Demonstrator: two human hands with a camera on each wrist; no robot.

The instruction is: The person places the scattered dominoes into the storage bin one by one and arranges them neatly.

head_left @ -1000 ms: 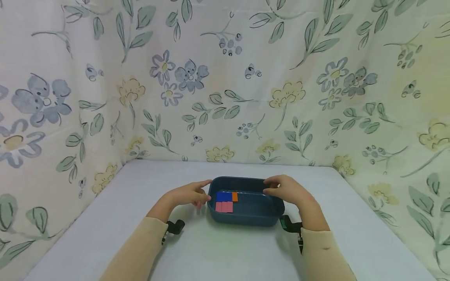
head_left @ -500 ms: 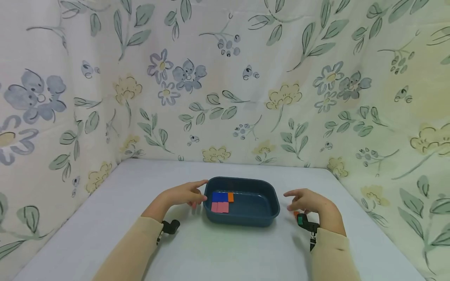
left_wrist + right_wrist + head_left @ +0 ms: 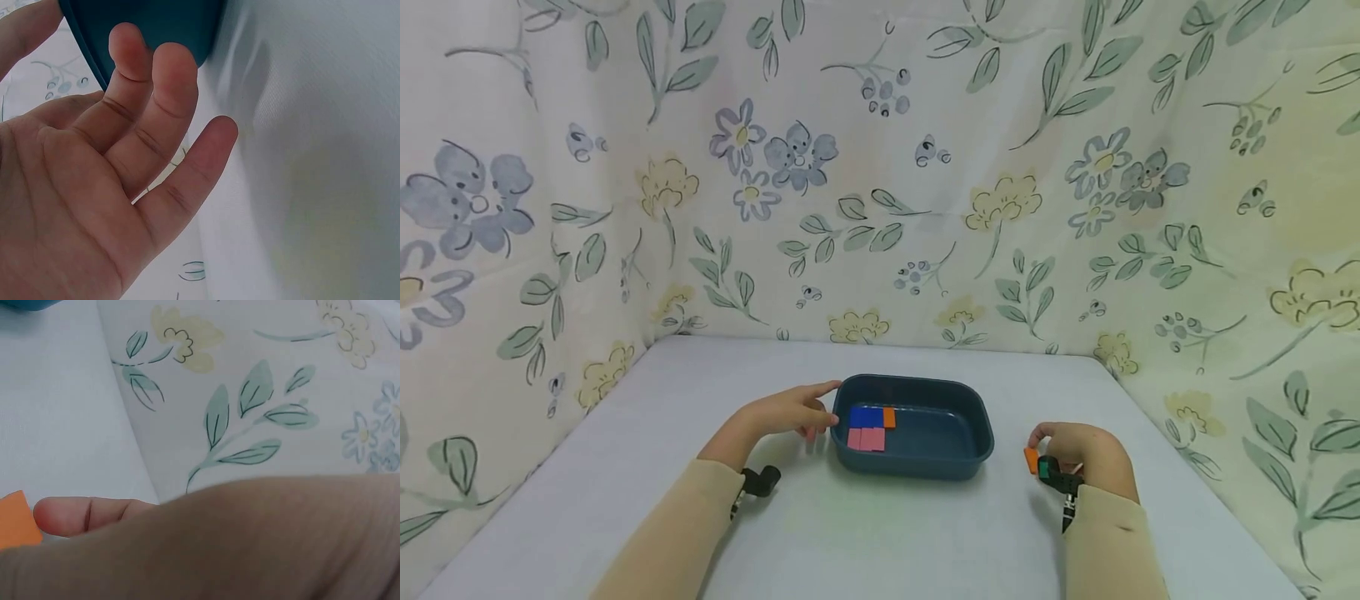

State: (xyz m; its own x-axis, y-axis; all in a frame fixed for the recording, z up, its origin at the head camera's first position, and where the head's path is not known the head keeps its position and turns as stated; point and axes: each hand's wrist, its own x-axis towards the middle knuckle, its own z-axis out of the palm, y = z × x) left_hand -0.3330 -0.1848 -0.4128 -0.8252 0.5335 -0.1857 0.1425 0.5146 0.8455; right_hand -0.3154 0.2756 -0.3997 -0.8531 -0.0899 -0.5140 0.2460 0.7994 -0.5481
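A dark teal-blue box (image 3: 917,469) stands on the white table, with blue pieces (image 3: 867,417), an orange piece (image 3: 889,417) and pink pieces (image 3: 867,439) lying flat inside its left part. At the box's left end is my left hand (image 3: 784,412), its index finger and thumb touching the rim. The other fingers (image 3: 178,94) hang loosely curved in the left wrist view, holding nothing. My right hand (image 3: 1086,450) is right of the box, fingertips down at another orange piece (image 3: 1032,461). A fingertip (image 3: 53,515) meets that piece's edge; the thumb is hidden.
The white table (image 3: 880,542) runs back to a floral curtain (image 3: 880,208), which also hangs at both sides. A dark wrist camera (image 3: 762,482) sits on the left wrist, another wrist camera (image 3: 1058,475) on the right.
My right hand has moved out of the box, to the right and down, to the orange piece on the table. The left hand stays at the box; the view has shifted slightly.
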